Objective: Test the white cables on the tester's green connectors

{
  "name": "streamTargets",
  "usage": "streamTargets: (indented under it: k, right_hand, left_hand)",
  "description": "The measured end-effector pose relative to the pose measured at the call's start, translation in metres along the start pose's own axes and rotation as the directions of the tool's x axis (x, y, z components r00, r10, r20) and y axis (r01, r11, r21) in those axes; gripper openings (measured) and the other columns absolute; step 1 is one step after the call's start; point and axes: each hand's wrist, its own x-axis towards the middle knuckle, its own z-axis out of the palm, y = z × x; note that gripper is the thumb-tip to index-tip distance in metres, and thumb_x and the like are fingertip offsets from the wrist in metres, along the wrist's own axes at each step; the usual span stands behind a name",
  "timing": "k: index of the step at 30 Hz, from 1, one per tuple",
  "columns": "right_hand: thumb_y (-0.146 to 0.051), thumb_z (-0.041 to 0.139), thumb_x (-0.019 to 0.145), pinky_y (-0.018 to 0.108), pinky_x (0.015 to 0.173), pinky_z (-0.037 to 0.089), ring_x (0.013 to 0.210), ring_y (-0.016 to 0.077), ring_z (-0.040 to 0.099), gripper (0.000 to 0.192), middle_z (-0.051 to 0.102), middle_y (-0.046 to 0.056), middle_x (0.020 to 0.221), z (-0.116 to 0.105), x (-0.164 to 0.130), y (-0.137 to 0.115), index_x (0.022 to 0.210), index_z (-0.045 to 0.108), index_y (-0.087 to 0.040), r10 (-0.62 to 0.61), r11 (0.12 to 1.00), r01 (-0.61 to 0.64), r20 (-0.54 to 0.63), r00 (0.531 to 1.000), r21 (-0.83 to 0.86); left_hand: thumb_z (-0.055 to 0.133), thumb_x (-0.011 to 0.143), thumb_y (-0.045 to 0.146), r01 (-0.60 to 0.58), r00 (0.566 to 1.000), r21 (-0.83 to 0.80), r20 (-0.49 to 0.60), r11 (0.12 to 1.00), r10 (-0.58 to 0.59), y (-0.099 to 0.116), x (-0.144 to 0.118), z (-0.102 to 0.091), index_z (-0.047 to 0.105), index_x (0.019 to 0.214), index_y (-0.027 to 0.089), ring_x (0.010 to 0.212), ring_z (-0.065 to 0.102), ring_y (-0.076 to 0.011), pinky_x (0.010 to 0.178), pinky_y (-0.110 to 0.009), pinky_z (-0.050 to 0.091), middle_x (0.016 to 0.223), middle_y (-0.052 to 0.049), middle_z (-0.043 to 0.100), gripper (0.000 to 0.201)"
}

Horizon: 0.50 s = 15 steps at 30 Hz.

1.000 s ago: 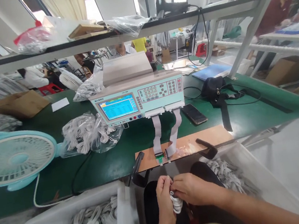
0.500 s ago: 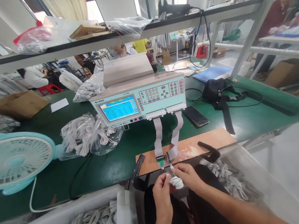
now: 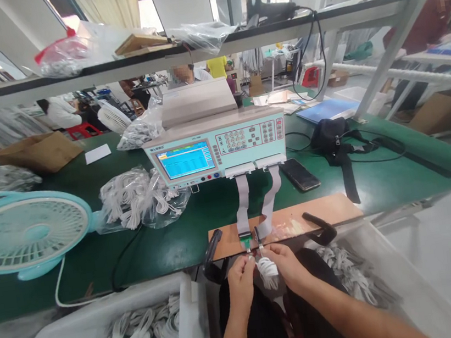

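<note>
A small coiled white cable (image 3: 267,267) hangs between my hands at the table's front edge. My left hand (image 3: 241,275) pinches one end of it, right at the small green circuit board (image 3: 247,240). With closed fingers my right hand (image 3: 283,261) holds the other end at the second connector (image 3: 258,235). Fingertips hide both plugs, so how far they sit in the sockets I cannot tell. Two grey ribbon cables (image 3: 243,202) run from these connectors up to the tester (image 3: 246,139), whose screen is lit blue.
A wooden board (image 3: 294,221) is held to the table by two black clamps (image 3: 214,253). White bins of coiled cables stand at left (image 3: 185,307) and right (image 3: 415,282). A turquoise fan (image 3: 30,233), bagged cables (image 3: 123,199), a phone (image 3: 300,174) and a black bag (image 3: 329,136) lie around the tester.
My left hand has moved up, bringing its cable end from below the green board to its socket. The coil hangs lower and looser. The view has shifted slightly.
</note>
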Motion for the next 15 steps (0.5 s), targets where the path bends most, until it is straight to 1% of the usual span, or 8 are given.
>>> streamTargets:
  k: [3,6,10,12,15]
  right_hand:
    - [-0.044,0.077,0.059,0.022,0.051,0.037,0.049,0.0108,0.049,0.034,0.061,0.001,0.056,-0.002,0.000,0.001,0.062,0.063,-0.013,-0.001,1.000,0.001,0.017,1.000,0.001]
    - [-0.044,0.077,0.059,0.023,0.053,0.038,0.050,0.0114,0.050,0.034,0.063,0.002,0.058,-0.004,0.000,0.002,0.062,0.064,-0.013,-0.006,1.000,0.006,0.023,1.000,0.002]
    - [-0.043,0.076,0.062,0.024,0.055,0.040,0.053,0.0129,0.053,0.032,0.064,0.003,0.062,-0.004,0.001,0.002,0.065,0.065,-0.014,-0.017,1.000,0.017,0.049,0.999,0.001]
    - [-0.043,0.075,0.063,0.025,0.055,0.041,0.053,0.0134,0.054,0.032,0.064,0.003,0.061,-0.004,0.002,0.001,0.068,0.066,-0.013,-0.006,1.000,0.006,0.065,0.998,0.005]
    - [-0.044,0.077,0.059,0.024,0.053,0.041,0.050,0.0130,0.053,0.033,0.063,0.002,0.057,-0.003,0.000,0.000,0.064,0.065,-0.014,0.020,1.000,-0.021,0.057,0.998,0.007]
  left_hand:
    - [0.051,0.080,0.037,0.010,0.995,-0.015,-0.095,1.000,-0.011,-0.005,-0.001,0.007,0.061,0.063,0.014,0.059,0.048,-0.0127,0.058,-0.022,0.038,0.058,0.002,0.054,0.030]
    - [0.054,0.079,0.037,0.038,0.984,-0.079,-0.172,0.996,-0.051,-0.007,-0.005,0.013,0.059,0.061,0.014,0.057,0.046,-0.0116,0.056,-0.021,0.036,0.056,0.003,0.053,0.030]
    - [0.057,0.077,0.040,0.048,0.974,-0.213,-0.207,0.976,-0.093,-0.008,-0.007,0.022,0.061,0.063,0.015,0.061,0.051,-0.0128,0.057,-0.020,0.038,0.059,0.003,0.057,0.029]
    - [0.057,0.077,0.041,0.045,0.970,-0.255,-0.218,0.966,-0.103,-0.008,-0.005,0.026,0.063,0.066,0.014,0.062,0.053,-0.0134,0.059,-0.021,0.040,0.061,0.002,0.059,0.029]
    - [0.054,0.079,0.039,0.041,0.967,-0.222,-0.238,0.974,-0.095,-0.004,-0.005,0.032,0.063,0.067,0.013,0.058,0.051,-0.0124,0.057,-0.021,0.040,0.058,0.002,0.057,0.030]
